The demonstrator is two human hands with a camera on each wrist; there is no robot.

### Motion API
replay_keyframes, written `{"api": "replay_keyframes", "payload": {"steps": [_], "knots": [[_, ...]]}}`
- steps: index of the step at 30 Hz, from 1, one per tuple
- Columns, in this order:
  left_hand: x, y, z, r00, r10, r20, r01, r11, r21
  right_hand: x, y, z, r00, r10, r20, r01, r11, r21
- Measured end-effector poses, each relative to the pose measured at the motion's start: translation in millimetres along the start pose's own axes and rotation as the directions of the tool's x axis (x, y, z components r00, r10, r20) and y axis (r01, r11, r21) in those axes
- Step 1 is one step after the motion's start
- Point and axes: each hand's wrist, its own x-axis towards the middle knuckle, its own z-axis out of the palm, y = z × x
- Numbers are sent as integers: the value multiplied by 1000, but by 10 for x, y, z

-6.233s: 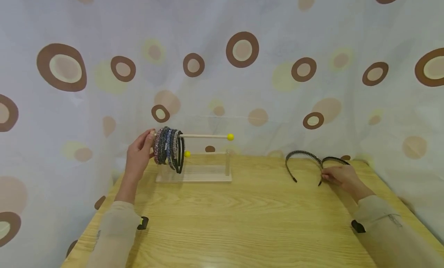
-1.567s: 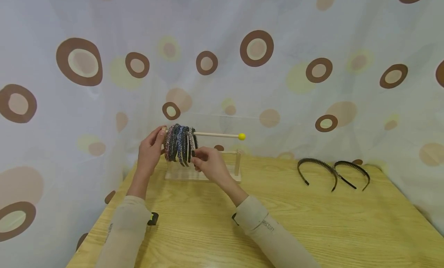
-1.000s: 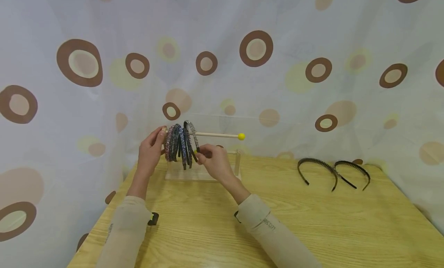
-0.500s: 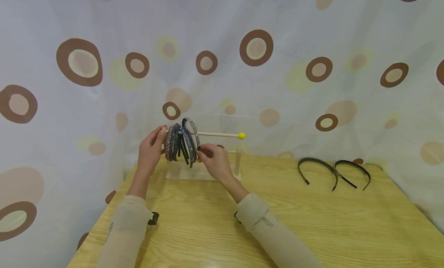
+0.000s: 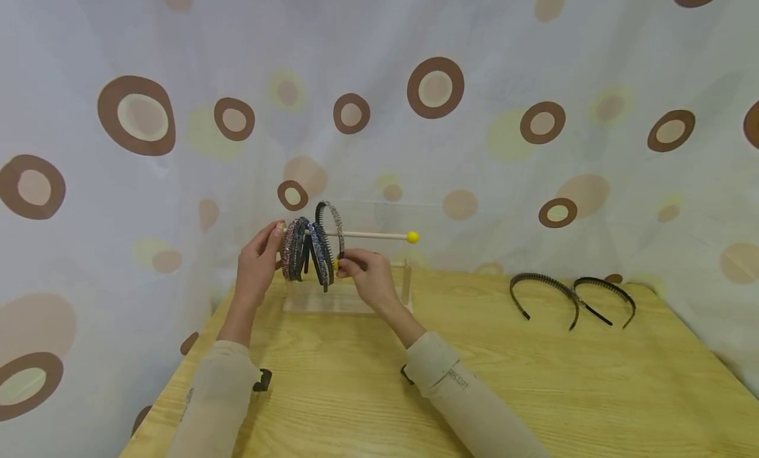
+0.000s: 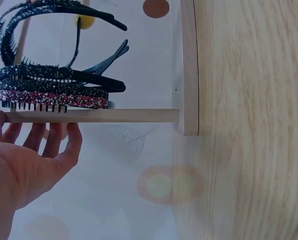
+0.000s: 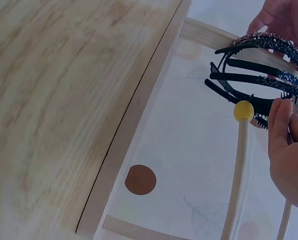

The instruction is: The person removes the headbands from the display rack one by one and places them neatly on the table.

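Glittery toothed headbands [image 5: 294, 250] hang bunched at the left end of the upper rod [image 5: 376, 234] of a wooden rack. My left hand [image 5: 255, 267] grips the rack's left upright [image 6: 94, 116], thumb on the near side and fingertips behind it. With thumb and fingers, my right hand [image 5: 375, 283] pinches the lower end of a silver glitter headband [image 5: 338, 222], whose arch stands above the rod, apart from the bunch. In the right wrist view my right hand [image 7: 291, 160] covers part of the headbands.
Yellow balls cap the upper rod [image 5: 413, 237] and the lower one [image 7: 243, 111]. The rack's base [image 5: 356, 305] stands on the wood-grain table [image 5: 379, 392]. Two dark toothed headbands [image 5: 542, 280] [image 5: 605, 283] lie overlapping at the right, before a patterned curtain [image 5: 474, 49].
My right hand has left the dark headbands at the right and come to the rack. The silver headband has been drawn right and raised above the rod. My left hand stays on the upright.
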Motion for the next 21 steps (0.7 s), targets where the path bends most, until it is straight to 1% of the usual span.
{"api": "replay_keyframes", "payload": {"steps": [3, 6, 12, 17, 21], "knots": [[21, -44, 2, 1000, 13, -6, -13, 1000, 10, 7, 9, -15, 1000, 7, -12, -7, 999, 33], [18, -46, 4, 1000, 17, -6, -17, 1000, 10, 16, 10, -29, 1000, 1, -12, 0, 998, 56], [-2, -46, 5, 1000, 30, -3, -30, 1000, 6, 46, 7, -99, 998, -59, -28, 61, 995, 82], [6, -60, -1, 999, 37, -9, -37, 999, 12, 88, -18, -205, 990, -132, -53, 134, 990, 42], [23, -70, -8, 999, 34, -16, -34, 999, 16, 115, -81, -289, 978, -187, -87, 188, 982, 4]]}}
